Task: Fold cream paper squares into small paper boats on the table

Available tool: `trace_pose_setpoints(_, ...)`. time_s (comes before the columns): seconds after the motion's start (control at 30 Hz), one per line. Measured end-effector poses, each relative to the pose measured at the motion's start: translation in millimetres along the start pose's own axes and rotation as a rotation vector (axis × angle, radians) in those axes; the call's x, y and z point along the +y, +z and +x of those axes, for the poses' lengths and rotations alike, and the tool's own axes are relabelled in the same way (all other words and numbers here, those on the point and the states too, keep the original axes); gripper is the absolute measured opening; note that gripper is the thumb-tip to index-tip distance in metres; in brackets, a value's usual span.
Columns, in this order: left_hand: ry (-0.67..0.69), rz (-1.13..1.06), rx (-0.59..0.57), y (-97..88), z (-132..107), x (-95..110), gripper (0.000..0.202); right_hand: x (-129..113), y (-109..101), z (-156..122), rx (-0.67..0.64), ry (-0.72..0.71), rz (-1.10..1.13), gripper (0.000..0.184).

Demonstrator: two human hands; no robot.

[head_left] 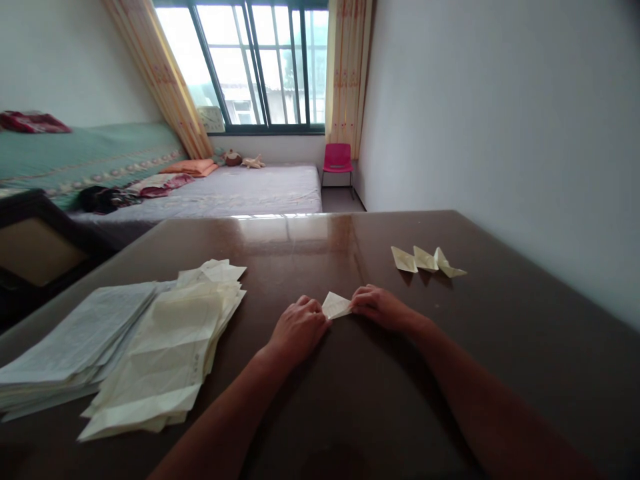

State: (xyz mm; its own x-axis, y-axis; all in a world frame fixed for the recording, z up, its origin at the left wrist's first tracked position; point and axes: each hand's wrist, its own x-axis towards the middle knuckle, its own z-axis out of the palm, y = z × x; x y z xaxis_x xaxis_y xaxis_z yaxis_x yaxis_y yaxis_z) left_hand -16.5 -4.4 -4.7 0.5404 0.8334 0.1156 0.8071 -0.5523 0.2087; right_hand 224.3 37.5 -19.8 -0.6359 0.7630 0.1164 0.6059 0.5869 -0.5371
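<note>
A small piece of folded paper (336, 305), pale and pointed at the top, lies between my two hands over the dark table (345, 413). My left hand (301, 322) has its fingers closed on the paper's left corner. The right corner is pinched by my right hand (380, 307), whose fingers are curled together. My palms and thumbs are mostly hidden. Farther right stand several folded paper boats (425, 259) in a row, close together.
On the left of the table, a stack of creased cream paper sheets (165, 347) overlaps a pile of greyish printed sheets (85, 333). Beyond the table are a bed (265, 190) and a pink chair (338, 159). A white wall (500, 113) runs along the right.
</note>
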Motion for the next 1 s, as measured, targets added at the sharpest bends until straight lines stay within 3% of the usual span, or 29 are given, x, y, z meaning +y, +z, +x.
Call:
trace_pose_setpoints(0.13,-0.105,-0.082,-0.005,4.4,4.6,-5.1,0.040,5.0,6.8,5.7,0.034,0.116,0.034,0.024)
trace_pose_setpoints(0.37,-0.286,-0.129,-0.001,10.6,6.5,-6.3,0.031,1.0,18.1,10.7,0.111,0.314,-0.071,0.017)
trace_pose_setpoints(0.67,-0.190,0.013,-0.039,7.4,1.1,-1.6,0.037,-8.4,24.2,11.0,0.168,0.288,-0.121,0.009)
trace_pose_setpoints(0.8,-0.078,0.060,0.073,13.0,2.6,2.5,0.029,-4.3,29.7,12.7,0.190,0.284,-0.123,0.010)
trace_pose_setpoints(0.9,0.037,0.052,0.033,19.3,4.7,5.4,0.028,-7.7,28.6,13.8,0.180,0.300,-0.127,0.013)
trace_pose_setpoints(1.0,0.060,0.082,0.000,23.0,4.9,7.9,0.029,-20.2,24.4,13.8,0.189,0.269,-0.217,0.020)
